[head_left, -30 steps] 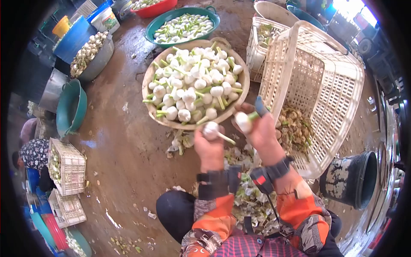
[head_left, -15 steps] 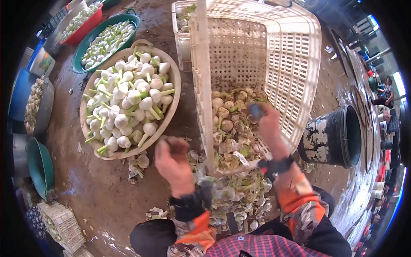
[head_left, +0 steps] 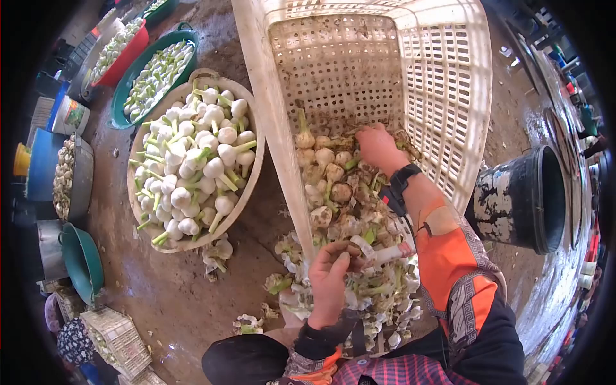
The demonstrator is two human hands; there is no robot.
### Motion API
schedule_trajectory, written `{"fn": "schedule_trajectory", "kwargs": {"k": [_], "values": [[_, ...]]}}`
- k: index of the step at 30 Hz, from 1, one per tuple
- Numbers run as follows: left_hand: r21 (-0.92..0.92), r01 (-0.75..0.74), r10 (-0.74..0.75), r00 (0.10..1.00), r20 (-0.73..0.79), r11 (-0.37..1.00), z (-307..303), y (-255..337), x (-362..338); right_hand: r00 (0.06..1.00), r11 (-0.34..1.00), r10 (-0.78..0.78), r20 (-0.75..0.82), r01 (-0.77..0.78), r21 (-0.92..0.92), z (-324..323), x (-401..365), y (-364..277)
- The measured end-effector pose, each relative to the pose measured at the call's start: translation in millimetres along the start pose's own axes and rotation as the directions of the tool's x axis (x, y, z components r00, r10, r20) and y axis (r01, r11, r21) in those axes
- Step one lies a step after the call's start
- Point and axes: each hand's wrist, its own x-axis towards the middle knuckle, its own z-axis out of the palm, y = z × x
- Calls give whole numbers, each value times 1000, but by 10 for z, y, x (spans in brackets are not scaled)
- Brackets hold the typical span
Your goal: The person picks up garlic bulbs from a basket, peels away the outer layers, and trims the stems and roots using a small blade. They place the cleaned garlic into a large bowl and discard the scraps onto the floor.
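Observation:
My right hand [head_left: 381, 149] reaches into a white plastic crate [head_left: 449, 90], back of the hand up, over untrimmed garlic bulbs [head_left: 325, 157] with brownish skins. Its fingertips are hidden among the bulbs and dry stalks, so I cannot see what they touch. My left hand [head_left: 329, 277] hovers by the crate's low front edge [head_left: 391, 254], its fingers loosely bent and apart with nothing visible in them. Below it lies a heap of garlic peels and cut leaves [head_left: 378, 298]. Left of the crate, a round beige basin [head_left: 254, 183] holds clean white garlic with short green stems.
A black bucket [head_left: 545, 199] with flaking white marks leans to the right of the crate. Green [head_left: 115, 106] and red [head_left: 142, 48] tubs of garlic stand at the upper left. A green basin [head_left: 83, 263] and a small crate [head_left: 119, 337] are at the lower left.
My left hand has come right, from beside the beige basin to the crate's front edge. The right hand has gone deeper into the crate; the bluish blur at its fingers no longer shows.

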Motion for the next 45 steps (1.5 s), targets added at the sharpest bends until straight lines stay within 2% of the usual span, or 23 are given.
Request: {"fn": "schedule_trajectory", "kwargs": {"k": [2, 5, 6, 9, 10, 14, 17, 19, 20, 23, 26, 29, 30, 33, 34, 35, 36, 37, 38, 39, 41, 43, 45], "values": [[12, 0, 0, 1000, 8, 1000, -18, 20, -2, 991, 993, 118, -71, -116, 24, -50, -74, 19], [19, -5, 4, 1000, 27, 1000, -49, 4, 22, 976, 912, 218, -11, -200, 358, -44, -152, 349], [21, 2, -3, 999, 37, 1000, -51, -32, 24, 962, 859, 235, -140, -138, 493, -10, -254, 416], [38, 34, -36, 998, 48, 999, -15, -85, 31, 903, 562, 389, -183, -75, 823, 125, -483, 512], [30, 39, -40, 997, 59, 999, -3, -81, 21, 907, 588, 399, -136, -139, 797, 26, -615, 446], [-10, 41, -40, 995, 94, 999, 33, -34, -14, 898, 172, 440, -18, -64, 983, -211, -1075, 167], [-59, -15, 18, 998, 55, 998, 124, 24, -46, 930, -144, 368, -24, 82, 986, -447, -1527, -290], [-89, -129, 128, 992, -17, 988, 296, 122, -107, 951, -232, 306, -48, 123, 965, -535, -1815, -602], [-156, -180, 180, 984, -14, 971, 361, 184, -165, 958, -190, 284, -27, 84, 978, -549, -1969, -718], [91, -300, 293, 952, 86, 950, 171, 85, -209, 966, -192, 254, -54, 105, 976, -657, -2373, -1043], [52, -218, 208, 966, 152, 974, 56, 283, -469, 964, -61, 265, -22, 39, 997, -808, -2635, -1109], [-86, -71, 91, 963, 254, 994, -2, 366, -695, 927, -125, 375, -23, 75, 989, -912, -2725, -1148], [-164, -26, 73, 956, 284, 986, -7, 419, -782, 914, -306, 400, -69, 204, 930, -869, -2731, -1111], [-382, 33, 131, 909, 396, 924, -130, 494, -983, 808, -591, 552, 207, 204, 780, -636, -2711, -759], [-430, 44, 160, 890, 427, 902, -175, 510, -1035, 753, -438, 614, 238, 74, 896, -409, -2714, -570], [-476, 60, 189, 869, 457, 877, -209, 524, -1073, 806, 75, 580, 122, -202, 976, -419, -2759, -587], [-474, 84, 170, 867, 468, 876, -221, 546, -1105, 869, 579, 492, 55, -373, 725, -444, -2821, -621], [-440, 71, 162, 869, 468, 895, -253, 528, -1110, 922, 895, 382, 61, -385, 226, -464, -2900, -651], [-405, 63, 148, 872, 467, 912, -295, 483, -1098, 942, 873, 334, 40, -325, 363, -510, -3014, -658], [-370, 52, 137, 874, 467, 927, -319, 448, -1076, 947, 695, 322, 11, -245, 677, -685, -3077, -749], [-156, -70, 133, 889, 439, 985, -336, 413, -1053, 941, 92, 333, -50, 21, 996, -1094, -3190, -1046], [-31, -118, 120, 897, 426, 992, -307, 419, -1059, 901, 616, -5, -434, 345, 708, -1424, -3253, -1133], [-13, -103, 99, 899, 426, 995, -227, 497, -1107, 787, 804, -383, -484, 542, 244, -1511, -3251, -1148]]}}
